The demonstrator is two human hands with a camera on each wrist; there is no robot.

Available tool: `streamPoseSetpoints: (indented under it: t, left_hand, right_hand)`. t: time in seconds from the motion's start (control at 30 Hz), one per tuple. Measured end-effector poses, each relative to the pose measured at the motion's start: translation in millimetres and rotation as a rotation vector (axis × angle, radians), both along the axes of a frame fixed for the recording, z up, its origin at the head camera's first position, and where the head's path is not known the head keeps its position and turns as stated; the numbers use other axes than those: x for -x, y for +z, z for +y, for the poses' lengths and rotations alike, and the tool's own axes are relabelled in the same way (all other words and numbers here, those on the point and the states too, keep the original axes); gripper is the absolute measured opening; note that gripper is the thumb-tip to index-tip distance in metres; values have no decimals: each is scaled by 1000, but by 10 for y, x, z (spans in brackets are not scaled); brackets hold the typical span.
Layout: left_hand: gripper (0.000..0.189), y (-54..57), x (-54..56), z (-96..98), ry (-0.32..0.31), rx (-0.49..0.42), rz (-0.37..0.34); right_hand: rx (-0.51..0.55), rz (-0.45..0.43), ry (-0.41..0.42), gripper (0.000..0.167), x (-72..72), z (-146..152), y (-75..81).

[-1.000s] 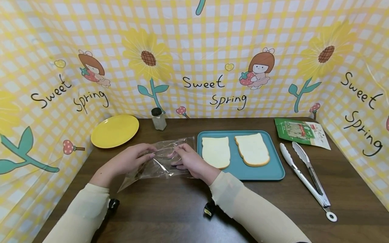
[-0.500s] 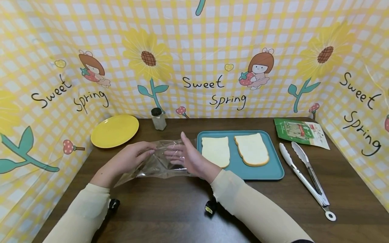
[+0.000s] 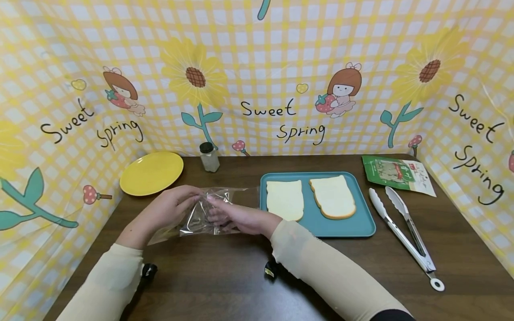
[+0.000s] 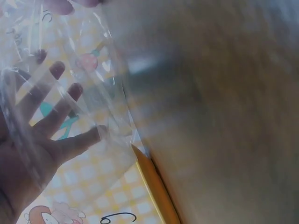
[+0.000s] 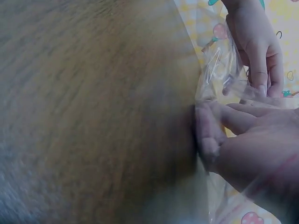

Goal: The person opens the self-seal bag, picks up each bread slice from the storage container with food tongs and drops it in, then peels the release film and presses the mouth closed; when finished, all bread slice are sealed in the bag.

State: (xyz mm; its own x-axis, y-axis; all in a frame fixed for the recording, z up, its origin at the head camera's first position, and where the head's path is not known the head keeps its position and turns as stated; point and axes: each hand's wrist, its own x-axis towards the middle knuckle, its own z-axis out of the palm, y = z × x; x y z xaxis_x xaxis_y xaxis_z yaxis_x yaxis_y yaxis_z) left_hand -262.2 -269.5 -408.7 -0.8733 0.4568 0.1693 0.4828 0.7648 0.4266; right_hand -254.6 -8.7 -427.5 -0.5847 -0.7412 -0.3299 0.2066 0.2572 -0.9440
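Observation:
A clear plastic bag point(image 3: 192, 223) is held above the table between the hands. My left hand point(image 3: 172, 205) grips the bag's upper edge with thumb and fingertips; in the left wrist view, the left hand's other fingers point(image 4: 53, 102) look spread behind clear film. The right hand point(image 3: 237, 217) reaches leftward against the bag, its fingers loose and slightly bent. Film with glints lies over those fingers point(image 5: 238, 119) in the right wrist view. Whether that hand is inside the bag or behind a layer of it, I cannot tell.
Right of the bag, a blue tray point(image 3: 321, 229) bears two slices of bread point(image 3: 285, 200). Metal tongs point(image 3: 409, 236) lie spread beside a green-and-white packet point(image 3: 397, 175). A yellow plate point(image 3: 152, 174) and a black-capped shaker point(image 3: 209, 158) stand at the back left.
My right hand let go of the bag, spread its fingers beside it, then moved left and turned lower against the film. The left hand has kept its hold nearly in place.

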Motion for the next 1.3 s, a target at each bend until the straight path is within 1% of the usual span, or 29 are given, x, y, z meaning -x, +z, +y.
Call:
streamPoseSetpoints:
  t: [0.17,0.3,0.37,0.4,0.47,0.5,0.6,0.67,0.7,0.73,0.77,0.8,0.83,0.93,1.0,1.07,1.13,1.17,1.2,1.27,1.3]
  left_hand:
    - [24,49,-9,-41,0,-15,36]
    - [25,64,-14,-50,-13,-13,44]
    - [25,56,-15,-54,-24,-11,29]
    - [26,49,-16,-56,-27,-8,21]
    - [25,39,-24,-62,-22,2,7]
    - [26,36,-28,-68,-18,6,1]
    - [26,45,-40,-88,-1,19,-29]
    - [27,48,-36,-96,3,19,-43]
    - [28,49,-32,-98,0,17,-49]
    - [28,48,-27,-100,-2,14,-56]
    - [28,47,-19,-101,-2,13,-62]
    - [28,45,-15,-100,-4,16,-66]
    - [28,44,-8,-92,-7,16,-67]
    - [28,49,6,-82,-2,19,-72]
    - [28,47,15,-75,-3,18,-70]
    - [29,37,25,-67,-11,18,-71]
    - [30,27,32,-54,-28,23,-68]
    - [30,24,35,-44,-32,28,-69]
    - [30,22,34,-38,-36,33,-70]
    - [30,19,33,-28,-37,37,-68]
    - [30,21,30,-22,-37,38,-68]
  right_hand:
    - [-66,47,95,91,-24,21,53]
    - [-102,102,150,89,-34,50,55]
    - [-71,121,167,85,-26,73,51]
    - [-68,145,180,82,-20,102,61]
    - [-47,194,222,74,9,174,90]
    - [-38,200,242,73,25,220,122]
    - [33,194,271,70,107,372,217]
    - [134,134,262,69,171,462,263]
    - [158,121,254,68,198,510,281]
    - [164,147,253,65,227,548,282]
    - [140,202,253,61,245,579,283]
    - [92,277,254,59,254,599,276]
    - [22,373,254,57,255,606,256]
    - [-229,753,335,51,214,530,201]
    - [-340,1019,421,49,166,425,141]
    - [-381,1271,503,47,123,320,90]
    - [-408,1475,536,47,93,229,38]
    - [-423,1551,540,49,79,190,24]
    - [-441,1595,543,50,69,154,14]
    - [-488,1595,546,53,52,90,-1]
    - [-525,1571,562,53,44,61,-4]
